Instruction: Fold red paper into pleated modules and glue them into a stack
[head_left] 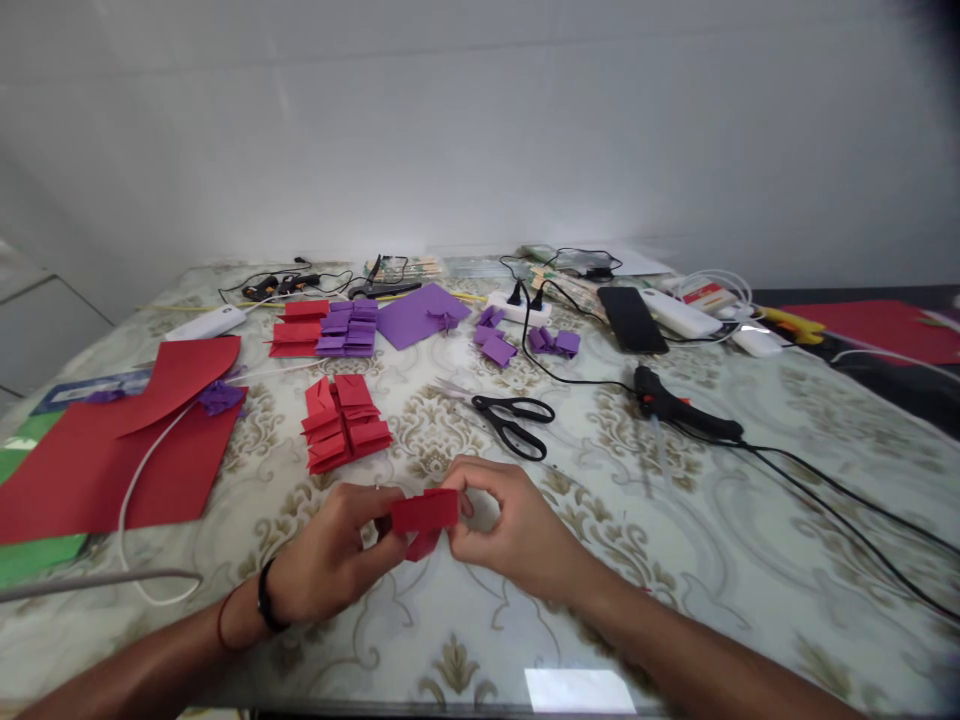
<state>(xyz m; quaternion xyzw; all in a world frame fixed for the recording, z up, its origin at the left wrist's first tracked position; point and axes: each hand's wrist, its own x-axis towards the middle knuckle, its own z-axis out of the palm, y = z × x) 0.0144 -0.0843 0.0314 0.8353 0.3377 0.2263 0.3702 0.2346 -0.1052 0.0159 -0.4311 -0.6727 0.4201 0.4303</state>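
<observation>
A small folded red paper piece [424, 512] is held between both hands above the patterned tabletop. My left hand [337, 550] pinches its left end between thumb and fingers. At its right end, my right hand [510, 520] grips the paper with thumb and index finger. Several folded red pieces [345, 425] lie in two columns just beyond my left hand. Black-handled scissors [510, 410] rest past my right hand, their blades pointing left. Farther back, more red folded pieces [298, 330] sit against purple folded pieces [349, 328].
Red sheets [127, 470] and a white cable cover the left side. A black glue gun [682, 405] with a trailing cord lies at right. Behind are a purple sheet [420, 315], loose purple pieces [555, 342], a power strip [517, 306] and a phone [631, 320].
</observation>
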